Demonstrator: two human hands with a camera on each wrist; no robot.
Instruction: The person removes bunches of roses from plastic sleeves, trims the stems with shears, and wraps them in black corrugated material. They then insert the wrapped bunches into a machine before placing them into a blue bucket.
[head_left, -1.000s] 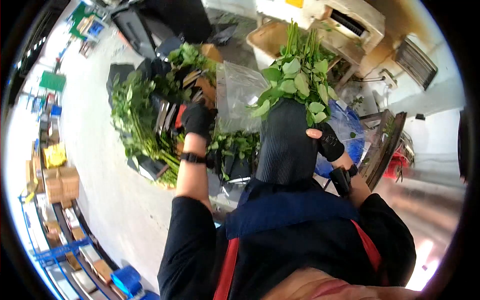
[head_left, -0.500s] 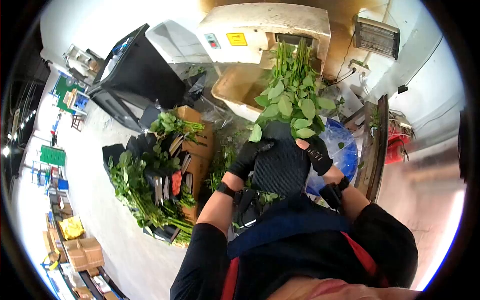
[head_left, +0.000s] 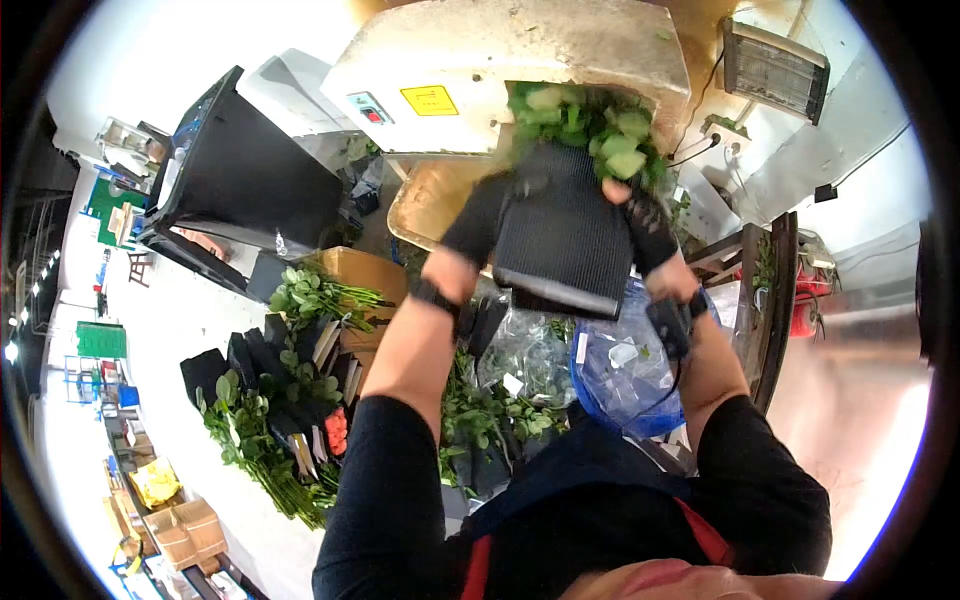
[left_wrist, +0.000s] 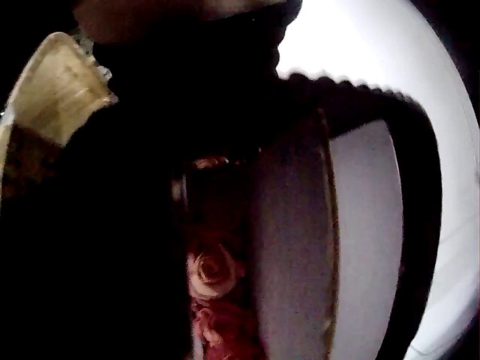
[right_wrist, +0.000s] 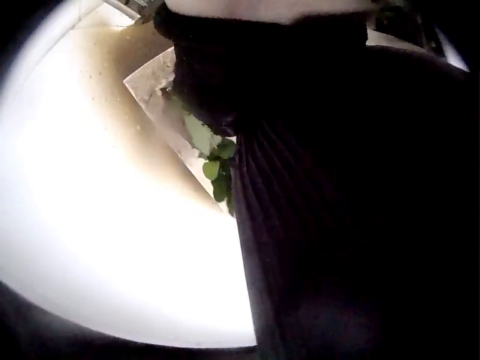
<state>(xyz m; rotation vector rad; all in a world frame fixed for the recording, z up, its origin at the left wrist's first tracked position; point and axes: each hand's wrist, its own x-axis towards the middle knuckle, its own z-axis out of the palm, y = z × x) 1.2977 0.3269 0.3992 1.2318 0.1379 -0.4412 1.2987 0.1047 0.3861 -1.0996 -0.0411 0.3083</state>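
Held between both hands is a bunch of roses in a black corrugated wrap (head_left: 565, 235). Its green leaves (head_left: 620, 150) are at the mouth of a cream-coloured machine (head_left: 480, 60), and the stem ends are hidden inside. My left hand (head_left: 478, 218), in a black fingerless glove, grips the wrap's left side, blurred by motion. On the other side my right hand (head_left: 648, 225), gloved likewise, holds the wrap with its bare thumb showing near the leaves. The left wrist view is dark but shows pink rose heads (left_wrist: 214, 274) beside pale sheets (left_wrist: 367, 180) inside the wrap.
Several wrapped bunches (head_left: 265, 420) with leafy stems lie at the left by a cardboard box (head_left: 365, 275). A tan tub (head_left: 435, 200) stands under the machine, with a black bin (head_left: 250, 180) further left. Below the hands is a blue-rimmed container of clear plastic (head_left: 630, 365).
My left hand has come from the pile at the left onto the wrap. Both hands have moved the bunch forward, so its stems have gone into the machine's mouth.
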